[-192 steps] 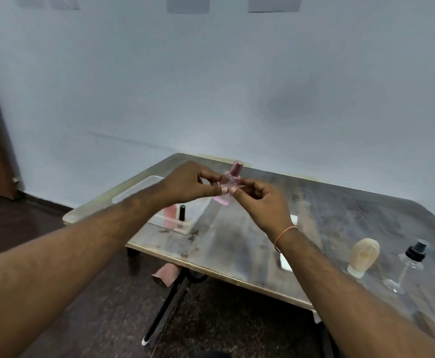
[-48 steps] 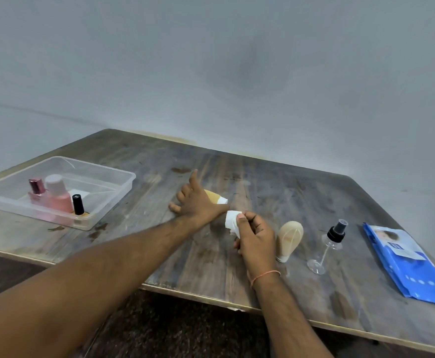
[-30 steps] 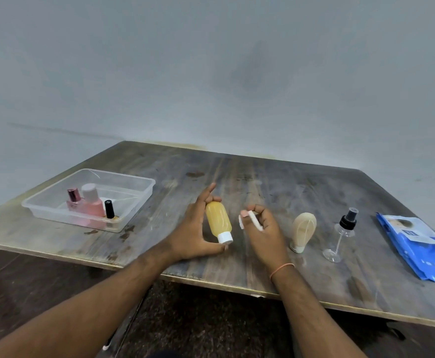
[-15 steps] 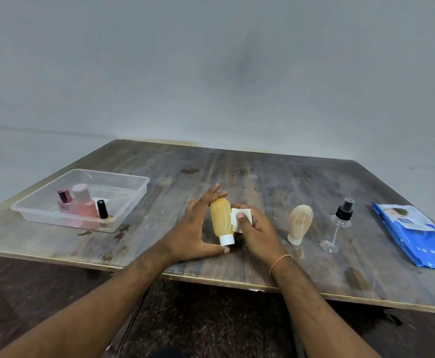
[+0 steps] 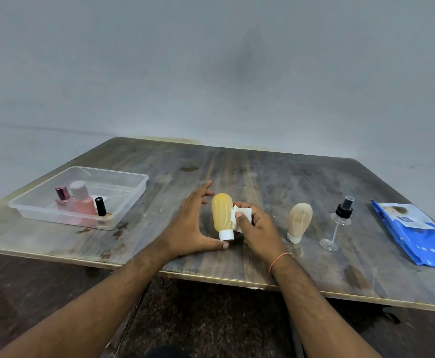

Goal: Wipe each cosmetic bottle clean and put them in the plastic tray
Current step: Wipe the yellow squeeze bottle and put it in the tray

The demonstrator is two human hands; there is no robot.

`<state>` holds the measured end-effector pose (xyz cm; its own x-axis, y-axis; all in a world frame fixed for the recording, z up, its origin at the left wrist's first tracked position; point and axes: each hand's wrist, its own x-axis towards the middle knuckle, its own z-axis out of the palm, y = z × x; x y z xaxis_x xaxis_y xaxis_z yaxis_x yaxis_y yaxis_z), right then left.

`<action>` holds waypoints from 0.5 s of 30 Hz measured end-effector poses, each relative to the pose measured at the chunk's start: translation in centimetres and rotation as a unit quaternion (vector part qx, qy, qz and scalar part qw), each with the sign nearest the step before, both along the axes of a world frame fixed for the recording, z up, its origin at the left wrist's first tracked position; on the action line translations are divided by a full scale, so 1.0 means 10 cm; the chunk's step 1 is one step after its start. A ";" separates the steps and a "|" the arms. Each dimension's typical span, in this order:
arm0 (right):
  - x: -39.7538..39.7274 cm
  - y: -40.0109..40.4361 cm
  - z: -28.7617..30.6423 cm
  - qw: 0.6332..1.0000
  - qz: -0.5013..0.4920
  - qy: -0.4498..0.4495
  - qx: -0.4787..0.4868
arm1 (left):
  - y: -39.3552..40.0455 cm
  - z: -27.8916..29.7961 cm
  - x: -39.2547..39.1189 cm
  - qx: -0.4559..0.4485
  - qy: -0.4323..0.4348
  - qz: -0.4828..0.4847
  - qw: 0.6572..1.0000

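Observation:
A yellow squeeze bottle [image 5: 221, 214] with a white cap stands cap-down near the table's front edge. My left hand [image 5: 189, 226] cups it from the left, thumb at the cap, fingers spread behind it. My right hand [image 5: 256, 227] presses a folded white wipe [image 5: 242, 215] against the bottle's right side. A beige squeeze bottle [image 5: 299, 221] and a clear spray bottle with a black nozzle [image 5: 339, 223] stand to the right. The clear plastic tray [image 5: 123, 200] at the left holds a pink bottle [image 5: 82, 201], a small bottle with a rose cap [image 5: 62, 196] and a small black-capped bottle [image 5: 100, 206].
A blue pack of wipes [image 5: 415, 235] lies at the table's right edge. The worn wooden table [image 5: 262, 177] ends just in front of my wrists, with dark floor below. A plain grey wall stands behind the table.
The yellow bottle went from lying under my left hand to standing cap-down in it. My right hand brought the wipe against the bottle's side.

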<state>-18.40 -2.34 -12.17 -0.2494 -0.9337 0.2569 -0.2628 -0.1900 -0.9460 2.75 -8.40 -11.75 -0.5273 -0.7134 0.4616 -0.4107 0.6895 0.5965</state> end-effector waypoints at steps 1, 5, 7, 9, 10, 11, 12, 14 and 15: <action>0.00 0.01 0.01 1.000 0.001 -0.002 0.000 | -0.01 -0.01 0.00 0.002 -0.001 0.003 1.000; -0.01 0.02 0.02 1.000 0.003 -0.002 0.002 | -0.07 -0.03 0.01 -0.015 -0.007 -0.013 1.000; -0.01 0.03 0.02 1.000 0.005 -0.004 0.003 | -0.08 -0.03 0.01 -0.014 -0.003 -0.023 1.000; -0.01 0.03 0.02 1.000 0.008 -0.011 0.001 | -0.09 -0.03 0.01 -0.005 0.006 -0.030 1.000; -0.01 0.03 0.02 1.000 0.012 -0.013 -0.001 | -0.10 -0.03 0.01 0.002 0.008 -0.034 0.999; -0.01 0.04 0.02 1.000 0.016 -0.013 -0.003 | -0.10 -0.03 0.00 0.008 0.006 -0.038 0.999; 0.00 0.05 0.02 1.000 0.020 -0.012 -0.004 | -0.10 -0.03 0.00 0.011 0.003 -0.044 0.999; -0.01 0.05 0.02 1.000 0.024 -0.011 -0.003 | -0.09 -0.02 -0.01 0.013 -0.002 -0.052 0.999; -0.01 0.05 0.02 1.000 0.026 -0.011 -0.003 | -0.09 -0.02 0.00 0.015 -0.003 -0.054 0.998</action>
